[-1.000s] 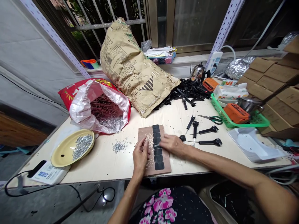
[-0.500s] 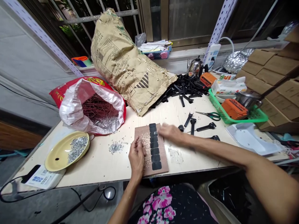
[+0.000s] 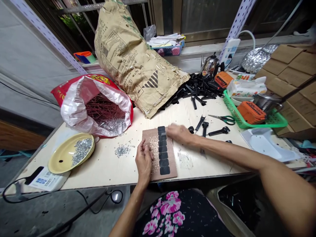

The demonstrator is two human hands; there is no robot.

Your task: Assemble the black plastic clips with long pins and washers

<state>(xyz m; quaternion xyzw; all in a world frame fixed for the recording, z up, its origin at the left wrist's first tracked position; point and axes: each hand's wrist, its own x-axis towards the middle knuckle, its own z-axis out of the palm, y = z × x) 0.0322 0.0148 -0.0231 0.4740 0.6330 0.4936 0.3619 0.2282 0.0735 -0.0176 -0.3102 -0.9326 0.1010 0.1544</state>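
A flat brown board [image 3: 146, 132] lies near the table's front edge, with a column of black rounded pieces [image 3: 163, 155] on it and many small pale specks to their left. My left hand [image 3: 144, 163] is at the board's left edge, its fingers curled and drawn together; whatever they hold is hidden. Over the upper right edge of the board is my right hand [image 3: 180, 133], beside the upper black pieces. Motion smears its fingers, so any small thing in them cannot be made out. Small shiny metal bits [image 3: 122, 150] lie in a loose pile left of my left hand.
A yellow dish [image 3: 58, 156] of shiny bits and a red-and-white sack [image 3: 70, 112] of thin rods stand left. Behind leans a large paper sack [image 3: 130, 65]. Black plastic parts [image 3: 204, 127], scissors [image 3: 225, 119], a green basket [image 3: 240, 123] and a white tray [image 3: 259, 144] are at right.
The view has shifted slightly. My right hand stays by the board's upper right edge, blurred in both frames. My left hand keeps its place at the left edge.
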